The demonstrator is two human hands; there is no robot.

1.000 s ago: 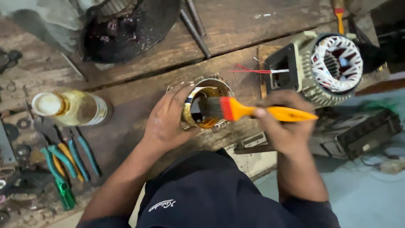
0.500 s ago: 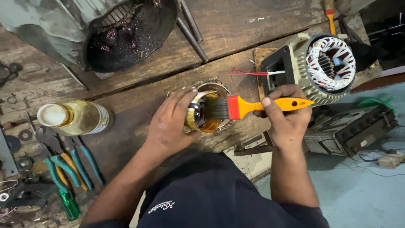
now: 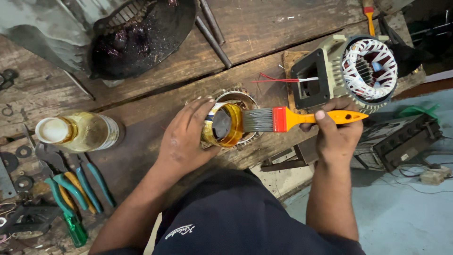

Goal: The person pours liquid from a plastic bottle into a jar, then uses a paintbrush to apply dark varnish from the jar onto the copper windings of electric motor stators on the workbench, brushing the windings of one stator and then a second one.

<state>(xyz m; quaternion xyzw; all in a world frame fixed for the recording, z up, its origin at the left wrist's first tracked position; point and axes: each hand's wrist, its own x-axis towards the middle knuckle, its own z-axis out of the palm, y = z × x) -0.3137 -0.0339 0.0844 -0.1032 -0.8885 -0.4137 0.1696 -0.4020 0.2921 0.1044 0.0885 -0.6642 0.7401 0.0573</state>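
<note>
My left hand [image 3: 185,138] grips a small open tin [image 3: 224,125] of amber liquid, tilted toward the right, on the wooden bench. My right hand [image 3: 336,132] holds a flat paintbrush [image 3: 292,118] by its orange handle. The grey bristles point left and touch the tin's mouth. Just behind the tin lies a round metal motor part [image 3: 239,98], partly hidden. A motor stator [image 3: 358,68] with white and red windings and red wires stands at the upper right, close to my right hand.
A clear bottle [image 3: 80,131] of yellowish liquid lies at the left. Pliers and cutters with green and blue grips [image 3: 71,186] lie below it. A dark greasy motor housing [image 3: 137,38] sits at the top. Two metal rods [image 3: 214,30] lie beside it. A black box [image 3: 401,139] is at the right.
The brush bristles have pulled slightly right, from inside the tin to its mouth. My left hand keeps the tin tilted. The view has shifted a little.
</note>
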